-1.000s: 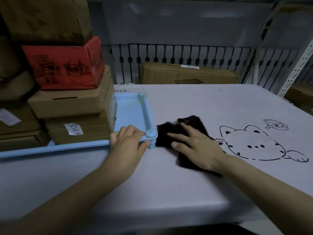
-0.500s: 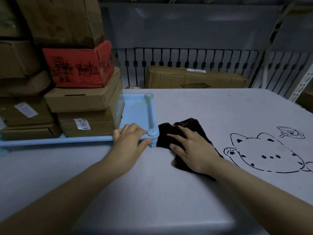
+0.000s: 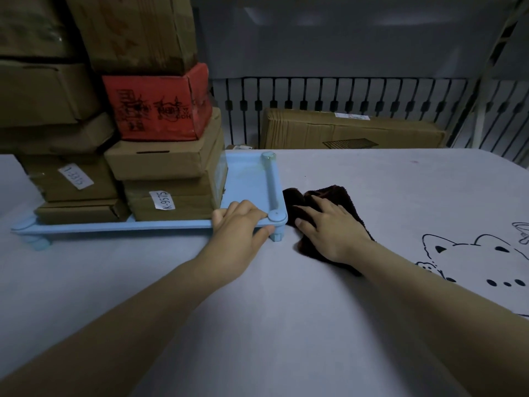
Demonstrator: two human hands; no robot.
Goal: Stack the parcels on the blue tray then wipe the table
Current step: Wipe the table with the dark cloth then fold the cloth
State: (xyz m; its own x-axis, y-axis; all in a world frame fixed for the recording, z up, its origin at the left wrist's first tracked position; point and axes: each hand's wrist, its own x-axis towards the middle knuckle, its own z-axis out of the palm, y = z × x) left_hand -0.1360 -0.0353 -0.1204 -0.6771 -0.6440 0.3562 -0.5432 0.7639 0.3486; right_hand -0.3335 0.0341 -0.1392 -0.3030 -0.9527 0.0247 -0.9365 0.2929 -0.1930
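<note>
You're in the wipe step: stacking looks done, judging by the loaded tray. Next move, as I read it, calls for sweeping the cloth across the bare table while you steady the tray so the tall stack doesn't shift.

Table: pale grey top with a black cat drawing at right. Parcels: brown cardboard boxes piled several high on the tray's left and middle, one red box with dark print among them, white labels on two lower boxes. The stack runs out of frame at top, so I can't tell its full height. Blue tray: light blue plastic, short legs, a rail on its right end, sitting on the table's left half.

Cloth: dark brown, fuzzy, crumpled, lying on the table just beside the tray's right end. Your right hand lies flat on it, fingers spread and straight, pressing down. Your left hand grips the tray's near right corner, fingers curled over the rim, thumb under the edge.
</note>
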